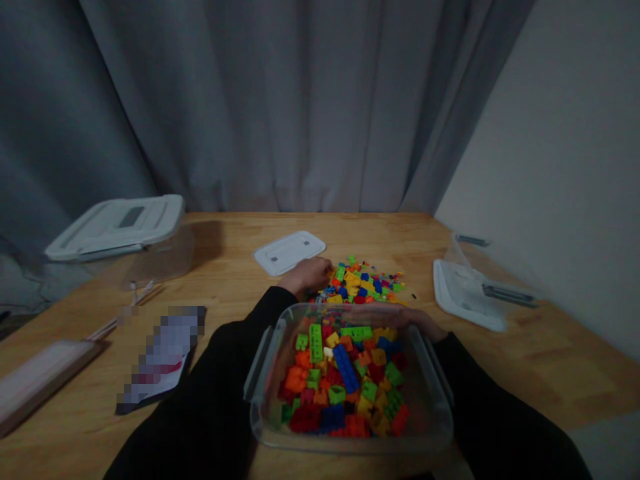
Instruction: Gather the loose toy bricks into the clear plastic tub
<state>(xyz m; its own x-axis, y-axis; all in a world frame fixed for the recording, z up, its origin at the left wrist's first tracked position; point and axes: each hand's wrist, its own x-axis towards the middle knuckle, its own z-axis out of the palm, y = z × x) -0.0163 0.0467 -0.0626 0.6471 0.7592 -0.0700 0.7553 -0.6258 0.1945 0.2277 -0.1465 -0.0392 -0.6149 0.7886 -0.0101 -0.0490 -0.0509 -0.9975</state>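
Note:
My left hand [307, 275] rests at the left edge of a heap of colourful building bricks [363, 280], its fingers curved down beside them and partly hidden. Close in front of me stands a clear plastic box [430, 420] without a lid, with many larger bricks [345, 370] in red, orange, yellow, green and blue inside. My right hand [421, 321] is behind the far right corner of this box, fingers stretched to the left along the near side of the heap. Seen through the plastic, those fingers are blurred; no held brick shows in either hand.
A white lid [290, 252] lies left of the heap. At the left are a lidded clear box [160, 257], a phone-like slab [165, 360] and a pale block with a cord [45, 377]. Another clear box [500, 267] lies tipped by a white lid [463, 300] at right.

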